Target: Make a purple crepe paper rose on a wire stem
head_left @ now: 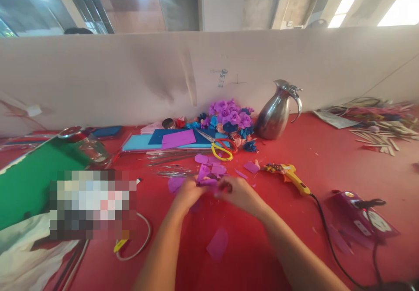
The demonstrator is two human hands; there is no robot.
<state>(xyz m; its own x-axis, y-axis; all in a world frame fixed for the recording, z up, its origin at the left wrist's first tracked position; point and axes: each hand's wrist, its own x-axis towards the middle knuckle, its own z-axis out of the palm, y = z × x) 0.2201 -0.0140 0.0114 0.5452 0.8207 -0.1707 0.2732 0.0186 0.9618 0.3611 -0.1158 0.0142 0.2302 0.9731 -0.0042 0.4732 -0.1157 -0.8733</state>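
My left hand [190, 196] is closed, pinching a purple paper petal [209, 183] between thumb and fingers. Close beside it, my right hand [240, 193] has curled fingers whose tips meet the same purple paper; motion blurs the contact. Loose purple petals [218, 169] lie just beyond both hands, and another petal [218, 243] is nearer to me on the red table. Scissors [222, 150] with yellow and orange handles rest behind the petals. To the right lies a yellow hot glue gun [291, 177], its nozzle towards the petals.
Finished paper flowers [231, 113] are heaped by the wall, next to a steel jug [275, 112]. Sheets of purple paper [178, 138] and thin wires [173, 170] lie left of centre. A power strip [363, 217], a glass jar [91, 147] and wooden sticks [376, 138] stand around.
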